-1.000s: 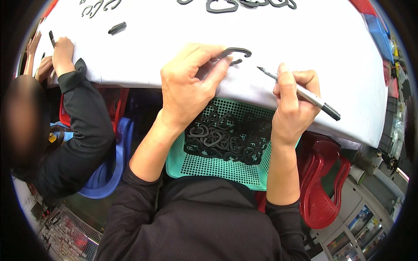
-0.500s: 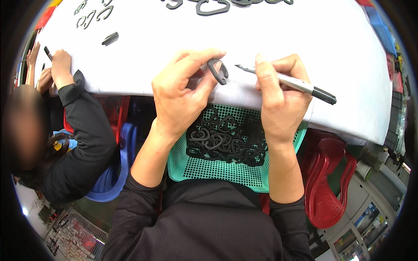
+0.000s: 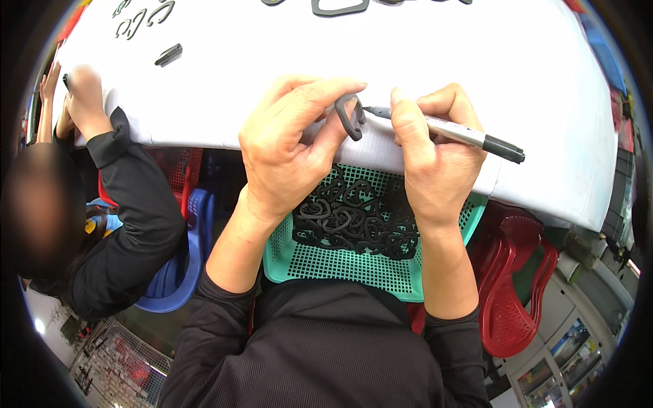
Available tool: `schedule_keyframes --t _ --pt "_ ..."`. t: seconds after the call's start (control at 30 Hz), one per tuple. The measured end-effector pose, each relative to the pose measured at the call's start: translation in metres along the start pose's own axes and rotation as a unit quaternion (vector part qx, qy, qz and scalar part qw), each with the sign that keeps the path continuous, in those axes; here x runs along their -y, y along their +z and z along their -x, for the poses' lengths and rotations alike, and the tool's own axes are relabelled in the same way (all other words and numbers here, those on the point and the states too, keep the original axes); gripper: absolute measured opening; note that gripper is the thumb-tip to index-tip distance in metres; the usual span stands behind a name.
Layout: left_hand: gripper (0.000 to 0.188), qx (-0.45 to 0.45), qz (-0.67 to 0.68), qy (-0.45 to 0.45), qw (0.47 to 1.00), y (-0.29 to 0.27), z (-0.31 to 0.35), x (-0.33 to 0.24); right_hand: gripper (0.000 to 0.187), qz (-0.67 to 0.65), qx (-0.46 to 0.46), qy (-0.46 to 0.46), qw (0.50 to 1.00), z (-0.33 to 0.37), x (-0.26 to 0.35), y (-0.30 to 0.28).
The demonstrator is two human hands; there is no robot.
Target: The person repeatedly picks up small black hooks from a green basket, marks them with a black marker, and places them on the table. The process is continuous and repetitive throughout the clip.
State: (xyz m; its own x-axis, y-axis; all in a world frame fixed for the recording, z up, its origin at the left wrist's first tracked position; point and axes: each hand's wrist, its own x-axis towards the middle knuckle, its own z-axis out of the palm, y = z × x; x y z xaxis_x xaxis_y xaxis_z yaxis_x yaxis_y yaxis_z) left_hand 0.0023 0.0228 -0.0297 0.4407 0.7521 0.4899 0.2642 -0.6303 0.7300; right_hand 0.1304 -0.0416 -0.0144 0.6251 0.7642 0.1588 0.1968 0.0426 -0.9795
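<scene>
Between the thumb and fingers of my left hand (image 3: 292, 136) is a black carabiner-shaped ring (image 3: 349, 117) with a gap in its side, held upright over the table's near edge. My right hand (image 3: 439, 139) grips a marker pen (image 3: 454, 131), silver-grey with a black end, in a writing hold. Its dark tip points left and meets or nearly meets the ring's right side; I cannot tell which. Below both hands, a green plastic basket (image 3: 343, 268) holds a heap of similar black rings (image 3: 354, 217).
More rings (image 3: 143, 20) and a black pen cap (image 3: 168, 54) lie on the white table (image 3: 510, 75). At left, a co-worker's sleeve (image 3: 139, 204) and hand (image 3: 85, 102) reach the table. A blue chair (image 3: 180, 279) and red chair (image 3: 510, 292) flank me.
My left hand has moved slightly right with the ring, which has turned a little. The marker's tip has come in close to it. The co-worker's hand has shifted.
</scene>
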Motion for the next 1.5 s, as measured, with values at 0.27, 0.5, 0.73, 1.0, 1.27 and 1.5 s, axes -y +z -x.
schedule_keyframes --t 0.27,0.5,0.73,1.0,1.27,1.5 --pt "0.026 -0.002 0.004 0.007 1.000 0.002 0.000 0.001 0.021 0.017 0.006 0.001 1.000 0.001 0.001 -0.001" --pt "0.028 0.076 0.061 -0.014 0.995 -0.017 0.000 -0.009 0.017 -0.076 -0.052 -0.017 0.996 -0.001 -0.004 -0.010" --pt "0.037 0.239 0.131 0.040 0.961 -0.040 0.003 -0.029 0.010 0.139 0.086 -0.254 0.953 -0.067 -0.007 0.012" --pt "0.028 0.074 0.066 -0.120 0.988 -0.046 -0.013 -0.008 0.015 0.348 0.159 -0.399 0.833 -0.099 -0.011 0.025" --pt "0.045 0.006 0.334 -0.219 0.917 -0.021 -0.026 -0.003 0.013 0.023 0.142 -0.088 0.986 -0.026 0.024 0.009" --pt "0.044 0.082 0.440 -0.267 0.853 -0.015 -0.023 -0.019 0.013 -0.053 0.099 -0.084 0.990 -0.001 0.014 0.003"
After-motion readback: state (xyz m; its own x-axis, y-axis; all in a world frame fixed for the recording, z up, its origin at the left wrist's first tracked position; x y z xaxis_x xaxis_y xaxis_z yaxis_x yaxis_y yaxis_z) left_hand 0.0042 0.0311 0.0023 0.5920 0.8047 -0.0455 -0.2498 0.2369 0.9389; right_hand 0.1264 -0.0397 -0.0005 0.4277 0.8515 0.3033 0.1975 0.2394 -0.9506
